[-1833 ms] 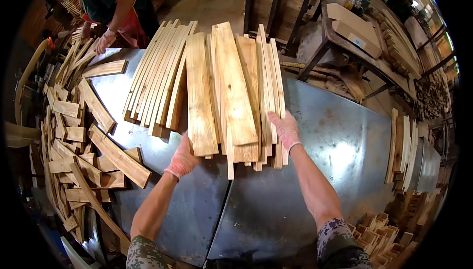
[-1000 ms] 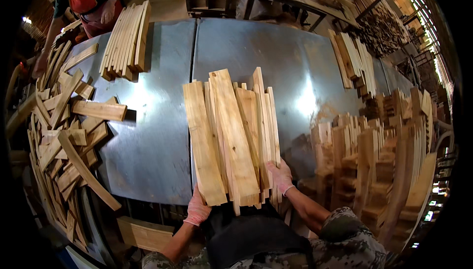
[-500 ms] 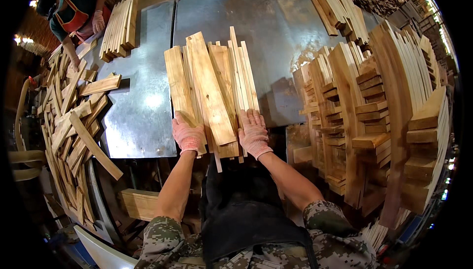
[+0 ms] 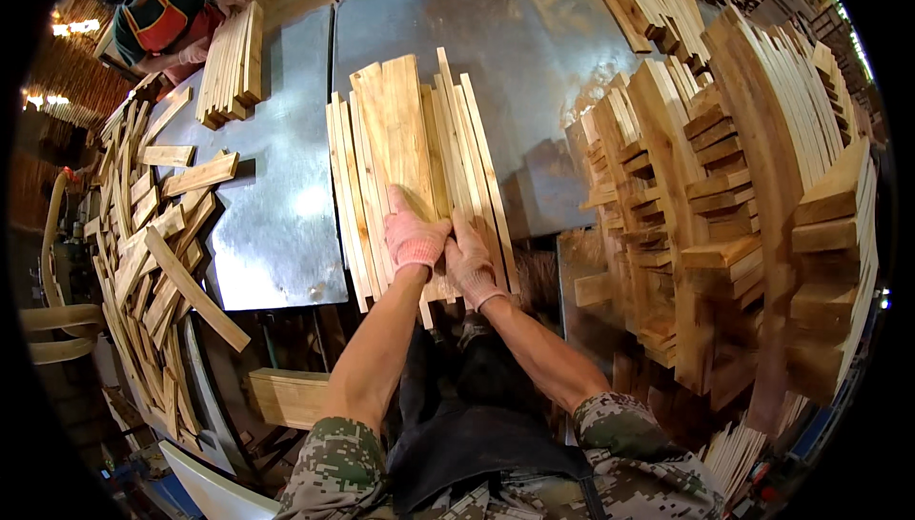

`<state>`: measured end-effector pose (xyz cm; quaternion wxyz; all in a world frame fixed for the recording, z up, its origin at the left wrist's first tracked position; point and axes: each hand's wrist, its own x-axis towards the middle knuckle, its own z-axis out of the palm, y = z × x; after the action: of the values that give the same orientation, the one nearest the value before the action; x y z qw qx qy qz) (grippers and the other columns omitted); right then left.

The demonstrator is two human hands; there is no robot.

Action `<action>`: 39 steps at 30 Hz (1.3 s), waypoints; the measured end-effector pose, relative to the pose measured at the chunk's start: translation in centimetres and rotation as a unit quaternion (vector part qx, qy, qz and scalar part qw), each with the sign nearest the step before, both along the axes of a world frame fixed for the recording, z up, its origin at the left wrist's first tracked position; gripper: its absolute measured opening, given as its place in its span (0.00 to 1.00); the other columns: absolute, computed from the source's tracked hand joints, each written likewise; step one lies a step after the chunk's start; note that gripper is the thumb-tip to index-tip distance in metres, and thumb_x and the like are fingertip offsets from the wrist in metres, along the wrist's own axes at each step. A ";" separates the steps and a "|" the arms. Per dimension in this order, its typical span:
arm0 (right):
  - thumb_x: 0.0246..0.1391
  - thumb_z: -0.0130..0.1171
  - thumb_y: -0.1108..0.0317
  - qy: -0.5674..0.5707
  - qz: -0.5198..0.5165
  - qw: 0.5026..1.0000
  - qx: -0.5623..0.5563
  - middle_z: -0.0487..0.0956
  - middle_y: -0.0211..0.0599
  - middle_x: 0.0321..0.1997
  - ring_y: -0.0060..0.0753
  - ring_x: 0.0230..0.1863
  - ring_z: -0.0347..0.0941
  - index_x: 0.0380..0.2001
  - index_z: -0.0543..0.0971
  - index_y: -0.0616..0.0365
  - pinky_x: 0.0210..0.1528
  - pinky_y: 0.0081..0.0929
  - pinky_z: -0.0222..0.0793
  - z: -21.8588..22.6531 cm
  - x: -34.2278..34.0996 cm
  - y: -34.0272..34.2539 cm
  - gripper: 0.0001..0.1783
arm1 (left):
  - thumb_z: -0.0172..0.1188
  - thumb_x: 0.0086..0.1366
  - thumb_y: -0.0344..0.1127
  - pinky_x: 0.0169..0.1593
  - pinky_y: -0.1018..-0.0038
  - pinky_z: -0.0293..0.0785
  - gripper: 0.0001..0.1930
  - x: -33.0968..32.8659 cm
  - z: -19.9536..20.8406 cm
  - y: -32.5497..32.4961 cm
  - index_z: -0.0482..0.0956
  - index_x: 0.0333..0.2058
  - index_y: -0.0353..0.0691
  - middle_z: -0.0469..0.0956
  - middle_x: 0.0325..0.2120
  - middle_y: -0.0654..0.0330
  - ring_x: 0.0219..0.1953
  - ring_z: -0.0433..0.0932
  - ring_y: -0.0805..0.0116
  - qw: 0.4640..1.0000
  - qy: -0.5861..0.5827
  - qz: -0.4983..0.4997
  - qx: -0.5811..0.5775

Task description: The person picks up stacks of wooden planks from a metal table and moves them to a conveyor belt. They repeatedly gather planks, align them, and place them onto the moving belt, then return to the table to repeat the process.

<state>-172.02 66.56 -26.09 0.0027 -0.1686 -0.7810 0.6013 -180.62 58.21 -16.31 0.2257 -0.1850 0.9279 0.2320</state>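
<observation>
A wide wooden board [image 4: 400, 120] lies upright in the middle of a bundle of pale wood strips [image 4: 351, 196] in front of me, overlapping a second wide board. My gloved left hand [image 4: 416, 237] is closed over the board's near part, index finger stretched along its face. Beside it, almost touching, my gloved right hand [image 4: 471, 265] closes at the board's right edge; some of its fingers are hidden. Narrow strips [image 4: 486, 172] on the right of the bundle stand clear of both hands. The bundle's near ends reach past the table edge.
The bundle rests on a metal-topped table [image 4: 286, 234]. Loose wood offcuts [image 4: 143, 253] are heaped at left. Tall stacks of boards [image 4: 686, 215] crowd the right, with more boards [image 4: 648, 5] behind. At far left, a co-worker [image 4: 162, 20] touches a row of boards [image 4: 231, 67].
Both hands have moved from the bundle's sides to its middle. The slanted wide board now stands straighter, and the wide board at left has shifted inward. The co-worker has moved to the board row.
</observation>
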 end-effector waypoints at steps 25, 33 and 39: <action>0.63 0.73 0.56 -0.077 -0.006 0.966 -0.249 0.68 0.56 0.78 0.40 0.77 0.64 0.80 0.55 0.72 0.77 0.29 0.58 8.7 10.9 -9.7 0.54 | 0.69 0.51 0.32 0.63 0.63 0.78 0.51 17.2 0.7 -19.6 0.62 0.76 0.42 0.78 0.58 0.58 0.58 0.79 0.62 0.709 -0.119 0.109 0.687; 0.67 0.64 0.59 -0.077 0.006 0.963 -0.258 0.84 0.46 0.57 0.38 0.55 0.80 0.62 0.79 0.65 0.60 0.38 0.75 12.2 11.9 -12.2 0.26 | 0.75 0.59 0.28 0.56 0.63 0.81 0.49 21.1 1.3 -21.0 0.58 0.76 0.45 0.77 0.55 0.58 0.54 0.81 0.62 0.750 -0.087 0.035 0.655; 0.56 0.70 0.37 -0.157 0.000 0.984 0.083 0.75 0.72 0.68 0.61 0.68 0.75 0.75 0.62 0.76 0.72 0.40 0.68 20.7 12.8 -14.0 0.60 | 0.73 0.58 0.23 0.60 0.67 0.79 0.56 23.8 1.1 -20.3 0.49 0.80 0.42 0.71 0.63 0.54 0.58 0.78 0.62 0.817 -0.028 0.008 0.576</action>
<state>-159.18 52.58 -5.38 -0.1060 -0.2604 -0.8190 0.5001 -156.86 37.94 -15.24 0.3154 -0.0355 0.6169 0.7202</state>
